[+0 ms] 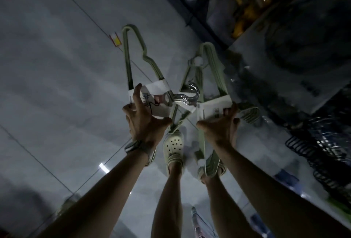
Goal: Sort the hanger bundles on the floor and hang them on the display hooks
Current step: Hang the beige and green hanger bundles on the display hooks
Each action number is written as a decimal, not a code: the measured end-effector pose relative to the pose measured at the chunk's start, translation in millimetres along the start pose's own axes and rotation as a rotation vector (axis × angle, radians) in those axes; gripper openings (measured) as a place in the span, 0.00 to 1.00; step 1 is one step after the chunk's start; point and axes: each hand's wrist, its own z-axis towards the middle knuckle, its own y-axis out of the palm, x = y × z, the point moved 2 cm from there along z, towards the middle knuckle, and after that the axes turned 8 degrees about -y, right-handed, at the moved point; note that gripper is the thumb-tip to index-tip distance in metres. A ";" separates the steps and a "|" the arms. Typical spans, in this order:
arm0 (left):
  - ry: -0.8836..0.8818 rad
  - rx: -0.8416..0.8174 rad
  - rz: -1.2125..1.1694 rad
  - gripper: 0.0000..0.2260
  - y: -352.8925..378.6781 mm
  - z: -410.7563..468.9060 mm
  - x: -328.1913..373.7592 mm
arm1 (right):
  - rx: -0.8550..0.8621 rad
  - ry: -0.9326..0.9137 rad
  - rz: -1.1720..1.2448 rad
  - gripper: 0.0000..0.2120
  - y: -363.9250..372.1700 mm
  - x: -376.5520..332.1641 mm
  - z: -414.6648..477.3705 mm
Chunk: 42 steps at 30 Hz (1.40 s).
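Two green hanger bundles held over tiled floor (57, 67)
I log left hand (146, 124) gripping left bundle (127, 57) by its paper band (157, 88), right hand (221, 126) gripping right bundle (216, 67) likewise

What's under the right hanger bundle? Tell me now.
Tiled floor and a pale clog, mostly covered by the bundle in the right hand. Its toe cannot be seen.
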 end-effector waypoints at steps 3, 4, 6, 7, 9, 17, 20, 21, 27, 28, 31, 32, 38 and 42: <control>0.041 0.018 -0.046 0.54 -39.8 -36.7 48.7 | 0.026 -0.106 0.059 0.64 -52.3 -26.1 -33.2; 0.060 0.024 -0.069 0.54 -54.0 -49.3 64.9 | 0.042 -0.129 0.066 0.64 -70.5 -36.0 -42.9; 0.117 0.029 -0.115 0.53 -81.5 -75.4 96.0 | 0.072 -0.190 0.076 0.64 -106.9 -58.9 -61.6; 0.148 0.029 -0.129 0.53 -95.3 -88.7 110.8 | 0.088 -0.226 0.080 0.63 -125.1 -71.9 -70.3; 0.200 0.035 -0.149 0.54 -122.4 -113.9 139.7 | 0.127 -0.278 0.079 0.63 -161.7 -97.1 -86.3; 0.478 0.077 -0.334 0.54 -215.6 -211.4 243.3 | 0.313 -0.365 0.086 0.63 -311.3 -181.9 -164.7; 0.562 0.069 -0.357 0.55 -239.1 -248.4 272.8 | 0.369 -0.379 0.135 0.68 -365.2 -195.2 -206.4; 0.588 0.068 -0.374 0.54 -245.6 -260.5 280.9 | 0.389 -0.390 0.148 0.68 -380.8 -195.9 -218.3; 0.764 0.061 -0.448 0.51 -264.0 -342.3 310.8 | 0.494 -0.458 0.187 0.63 -453.5 -172.2 -272.0; 0.791 0.060 -0.459 0.51 -263.3 -354.4 314.8 | 0.514 -0.458 0.192 0.63 -464.8 -168.3 -281.5; 0.838 0.033 -0.526 0.52 -257.3 -395.0 326.3 | 0.565 -0.486 0.211 0.63 -499.4 -152.0 -307.8; 0.847 0.023 -0.549 0.52 -255.1 -410.7 330.0 | 0.584 -0.509 0.222 0.62 -510.4 -145.5 -315.4; 1.008 0.042 -0.507 0.52 -247.3 -503.4 360.4 | 0.724 -0.587 0.309 0.64 -589.0 -114.9 -364.3; 1.154 0.095 -0.439 0.52 -252.5 -564.3 401.3 | 0.831 -0.627 0.317 0.62 -649.9 -96.3 -388.8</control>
